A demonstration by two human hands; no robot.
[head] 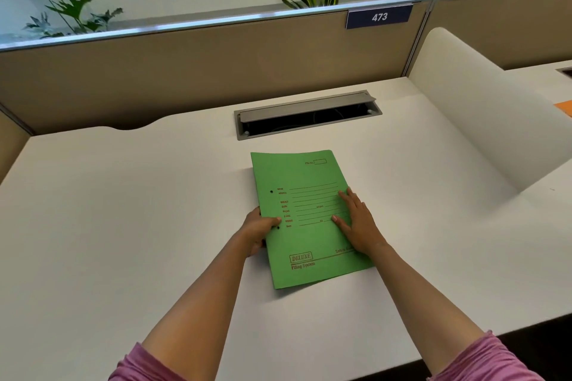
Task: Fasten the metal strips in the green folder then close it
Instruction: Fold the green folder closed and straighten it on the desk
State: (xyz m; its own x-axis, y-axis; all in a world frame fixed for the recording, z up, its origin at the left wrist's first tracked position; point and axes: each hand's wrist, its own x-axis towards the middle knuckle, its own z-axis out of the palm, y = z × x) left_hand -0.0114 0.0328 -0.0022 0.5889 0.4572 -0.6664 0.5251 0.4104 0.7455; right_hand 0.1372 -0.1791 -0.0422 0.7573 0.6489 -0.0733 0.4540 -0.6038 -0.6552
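Pink sleeves [145, 363] lead up bare forearms to the green folder [305, 235], which lies closed on the white desk [123, 210]. The left hand [258, 230] grips its spine edge, thumb on top, fingers curled under. The right hand [359, 223] rests flat and spread on the cover. Whatever the folder contains is hidden. Behind it, a cable tray [308, 116] stands open, dark inside.

The green folder [309, 219] lies closed and flat on the desk [123, 210], front cover up, just in front of the cable slot [306, 114]. Its spine is at left, with two punched holes. Printed form lines and "DELUXE Filing System" mark the cover.
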